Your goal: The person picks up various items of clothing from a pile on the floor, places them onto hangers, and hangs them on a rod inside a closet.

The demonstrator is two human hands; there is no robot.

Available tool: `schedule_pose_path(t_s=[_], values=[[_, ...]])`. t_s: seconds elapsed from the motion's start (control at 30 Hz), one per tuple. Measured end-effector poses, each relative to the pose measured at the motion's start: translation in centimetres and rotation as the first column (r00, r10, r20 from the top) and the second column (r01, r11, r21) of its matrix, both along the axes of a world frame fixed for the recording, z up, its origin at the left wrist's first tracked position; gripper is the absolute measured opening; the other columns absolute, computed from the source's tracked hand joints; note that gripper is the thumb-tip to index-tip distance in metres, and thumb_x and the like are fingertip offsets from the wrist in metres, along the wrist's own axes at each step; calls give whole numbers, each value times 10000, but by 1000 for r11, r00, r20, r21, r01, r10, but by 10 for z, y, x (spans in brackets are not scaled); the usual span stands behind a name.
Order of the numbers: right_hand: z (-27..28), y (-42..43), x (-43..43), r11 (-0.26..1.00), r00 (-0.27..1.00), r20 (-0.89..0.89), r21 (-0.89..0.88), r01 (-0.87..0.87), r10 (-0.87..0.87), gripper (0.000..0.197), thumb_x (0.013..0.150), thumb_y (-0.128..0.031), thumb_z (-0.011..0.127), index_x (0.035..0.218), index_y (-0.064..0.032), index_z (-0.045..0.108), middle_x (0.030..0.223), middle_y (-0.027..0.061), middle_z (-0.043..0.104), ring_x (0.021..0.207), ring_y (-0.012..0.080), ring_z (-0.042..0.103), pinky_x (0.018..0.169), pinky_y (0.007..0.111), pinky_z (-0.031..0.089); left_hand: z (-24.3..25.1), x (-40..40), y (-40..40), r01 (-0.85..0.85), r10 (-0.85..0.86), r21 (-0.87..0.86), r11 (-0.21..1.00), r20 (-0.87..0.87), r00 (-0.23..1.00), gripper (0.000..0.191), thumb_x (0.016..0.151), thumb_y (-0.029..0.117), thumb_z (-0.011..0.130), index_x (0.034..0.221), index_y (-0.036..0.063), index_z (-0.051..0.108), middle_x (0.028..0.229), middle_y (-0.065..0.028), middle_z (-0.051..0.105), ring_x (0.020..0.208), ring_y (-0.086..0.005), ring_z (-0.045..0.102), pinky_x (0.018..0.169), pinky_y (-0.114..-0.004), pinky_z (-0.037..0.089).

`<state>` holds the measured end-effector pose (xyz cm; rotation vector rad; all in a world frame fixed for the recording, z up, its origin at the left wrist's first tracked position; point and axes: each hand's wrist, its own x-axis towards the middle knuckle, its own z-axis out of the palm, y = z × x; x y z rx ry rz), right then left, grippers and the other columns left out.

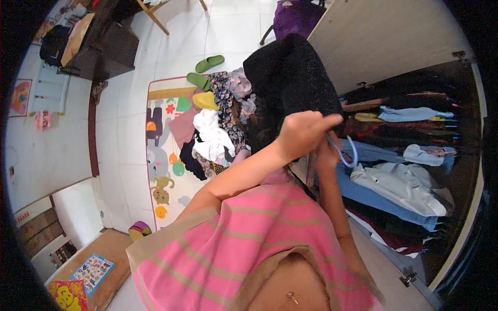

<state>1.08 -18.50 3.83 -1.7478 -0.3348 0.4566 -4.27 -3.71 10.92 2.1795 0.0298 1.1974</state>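
A black cloth garment hangs out in front of me, between a clothes pile and a wardrobe. My left hand is closed on its near edge, with one finger extended towards the right. Close beside it, partly behind, my right hand grips a light blue-purple clothes hanger, whose curved end shows; the rest is hidden by the hands and cloth. Left of the garment a heap of clothes lies on a cartoon-patterned mat, among them a white garment, a yellow cloth and a floral fabric.
To the right an open wardrobe holds many hung garments, including a white shirt and blue jeans. Its door stands open. Green slippers and a purple bag are farther ahead. A brown tabletop is lower left.
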Motion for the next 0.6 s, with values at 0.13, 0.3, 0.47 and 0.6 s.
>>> schedule_pose_path(t_s=[0.13, 0.3, 0.47, 0.6], values=[[21, 30, -7, 977, 988, 94, 187, 103, -122, 181, 864, -164, 543, 763, -28, 480, 657, 5, 459, 573, 120, 399, 504, 284, 328, 16, 0, 3, -85, 86, 39, 996, -10, 996, 429, 629, 85, 588, 1047, 176, 621, 587, -18, 373, 499, -201, 428, 436, -315, 361], [91, 36, -14, 879, 983, -181, 463, 118, -36, 239, 907, -200, 489, 714, -58, 471, 518, -21, 328, 407, 62, 259, 381, 249, 193, -14, -23, 36, -308, 305, -51, 950, -68, 950, 705, 527, -40, 587, 1204, 129, 487, 888, -92, 511, 788, -285, 506, 682, -379, 414], [125, 41, -21, 670, 956, -233, 740, 55, 178, 199, 886, -82, 473, 709, -88, 381, 530, -11, 287, 396, 70, 206, 361, 244, 181, -56, -23, 40, -423, 315, -447, 788, -298, 901, 659, 582, -50, 609, 1204, 44, 413, 991, -139, 439, 853, -300, 480, 770, -340, 429], [152, 55, -21, 652, 958, -254, 751, 108, 134, 206, 909, -130, 434, 719, -90, 365, 506, -18, 228, 391, 66, 178, 357, 248, 159, -95, -34, 44, -410, 272, -220, 885, -471, 839, 366, 678, 67, 669, 996, 48, 491, 915, -134, 481, 798, -295, 522, 687, -344, 444]])
